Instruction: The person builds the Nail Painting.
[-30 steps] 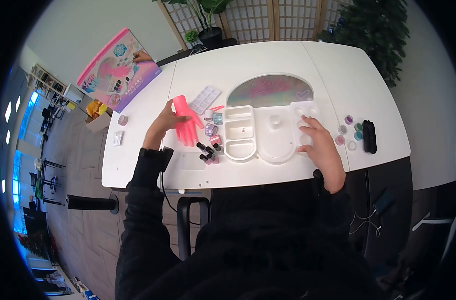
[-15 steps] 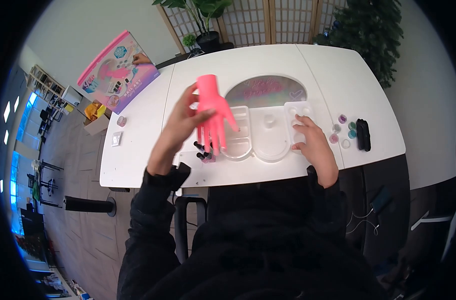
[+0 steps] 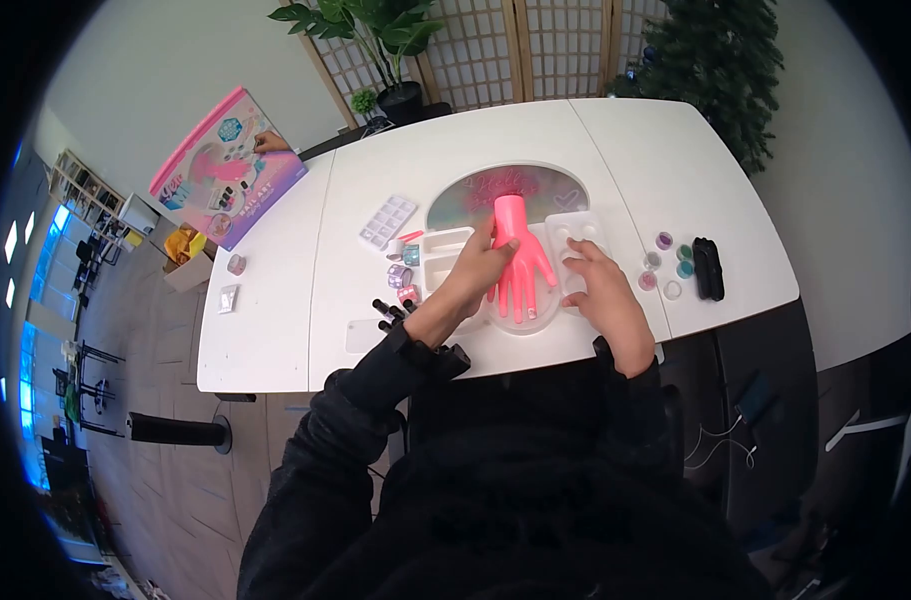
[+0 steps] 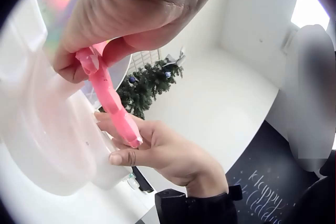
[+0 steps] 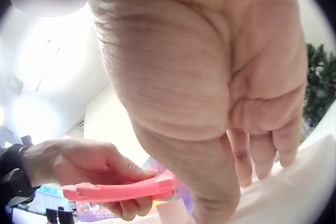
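My left hand (image 3: 473, 270) grips a pink model hand (image 3: 521, 262) near its wrist, with the thumb across its face. In the head view the model hand overlaps the round section of a white plastic tray (image 3: 547, 314), its fingers pointing toward me. The left wrist view shows it edge-on, held close over the white plastic. My right hand (image 3: 609, 308) touches the side section with round wells (image 3: 577, 225), its fingers spread over it. Left of the round section is a compartment section (image 3: 439, 246), partly covered by my left hand.
An iridescent arched panel (image 3: 460, 205) stands behind the tray. To the left are dark-capped polish bottles (image 3: 381, 308), small glitter containers (image 3: 399, 276) and a bead box (image 3: 386, 222). Several small pots (image 3: 684, 269) and a black case (image 3: 708, 268) lie right. A nail art box (image 3: 227, 175) stands far left.
My left hand has lifted the pink model hand from the left side of the table and carried it right, over the round section. The right hand has stayed on the side section with wells.
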The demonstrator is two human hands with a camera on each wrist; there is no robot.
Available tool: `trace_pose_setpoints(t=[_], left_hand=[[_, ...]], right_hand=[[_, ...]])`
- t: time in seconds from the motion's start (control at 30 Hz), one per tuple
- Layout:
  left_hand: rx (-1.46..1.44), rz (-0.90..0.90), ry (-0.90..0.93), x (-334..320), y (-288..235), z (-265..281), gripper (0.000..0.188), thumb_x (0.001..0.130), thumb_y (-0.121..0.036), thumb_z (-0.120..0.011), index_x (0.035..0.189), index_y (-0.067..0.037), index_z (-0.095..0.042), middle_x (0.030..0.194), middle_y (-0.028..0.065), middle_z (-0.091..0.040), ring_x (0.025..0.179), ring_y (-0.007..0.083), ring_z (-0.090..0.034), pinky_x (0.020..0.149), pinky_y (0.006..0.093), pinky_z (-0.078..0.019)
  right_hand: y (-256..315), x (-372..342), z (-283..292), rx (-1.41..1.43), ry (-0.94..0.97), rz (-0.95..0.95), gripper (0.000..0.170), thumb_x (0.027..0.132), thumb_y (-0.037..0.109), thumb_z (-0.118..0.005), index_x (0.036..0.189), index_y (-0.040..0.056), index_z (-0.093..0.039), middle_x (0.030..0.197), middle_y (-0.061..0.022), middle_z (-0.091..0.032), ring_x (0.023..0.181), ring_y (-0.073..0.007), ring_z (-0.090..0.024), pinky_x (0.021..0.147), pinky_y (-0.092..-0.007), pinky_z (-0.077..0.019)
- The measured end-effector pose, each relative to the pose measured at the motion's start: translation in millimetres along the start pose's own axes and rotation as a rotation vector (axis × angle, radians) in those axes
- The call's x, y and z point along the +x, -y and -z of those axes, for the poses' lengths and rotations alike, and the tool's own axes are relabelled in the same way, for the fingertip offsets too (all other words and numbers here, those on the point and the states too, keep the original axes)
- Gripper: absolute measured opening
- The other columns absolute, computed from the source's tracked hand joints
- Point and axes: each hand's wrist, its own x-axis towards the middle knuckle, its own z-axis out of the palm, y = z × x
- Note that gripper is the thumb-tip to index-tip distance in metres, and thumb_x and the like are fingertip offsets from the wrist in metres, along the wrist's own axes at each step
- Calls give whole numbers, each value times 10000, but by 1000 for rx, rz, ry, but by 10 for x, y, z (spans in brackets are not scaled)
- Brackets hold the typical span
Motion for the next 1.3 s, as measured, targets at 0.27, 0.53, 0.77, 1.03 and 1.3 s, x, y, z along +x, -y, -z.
trace_pose_setpoints(t=[0.27,0.53,0.77,1.03,1.3], left_hand=[[-45,29,-10,51,154,36,553,1079,-144,-591,1580,-47,-377,1344,115,-572,1168,189,-593,967,337,-507],[145,-120,-80,38,270,14,638,1061,-155,-632,1606,-45,-319,1315,139,-592,1068,188,-656,871,333,-559],[552,-375,-198,-30,236,10,801,991,-222,-739,1619,-49,-274,1276,233,-548,1045,302,-653,876,389,-561],[924,-571,-104,-210,2,39,771,883,-269,-840,1495,46,-493,1217,263,-517,1095,383,-557,935,429,-500],[1010,-566,-122,-216,5,-11,780,890,-228,-815,1525,44,-455,1136,225,-526,1015,386,-553,889,447,-493]], right_hand=[[17,-8,-2,7,-7,-2,613,720,-47,-849,1305,-56,-667,1558,-136,-523,1387,-368,-536,1094,-405,-509],[18,-39,-27,-19,-73,77,524,699,-72,-837,1202,-81,-691,1524,-160,-539,1310,-393,-580,1039,-446,-549],[19,-10,16,-14,-12,40,604,715,-33,-856,1289,-67,-670,1540,-149,-533,1362,-376,-555,1094,-404,-510],[31,-45,-27,-17,-66,74,507,740,6,-859,1207,-85,-682,1488,-178,-563,1279,-402,-601,1012,-448,-556],[33,-23,-67,-67,-132,129,460,874,213,-809,1182,-105,-685,1435,-221,-589,1177,-425,-650,958,-481,-553]])
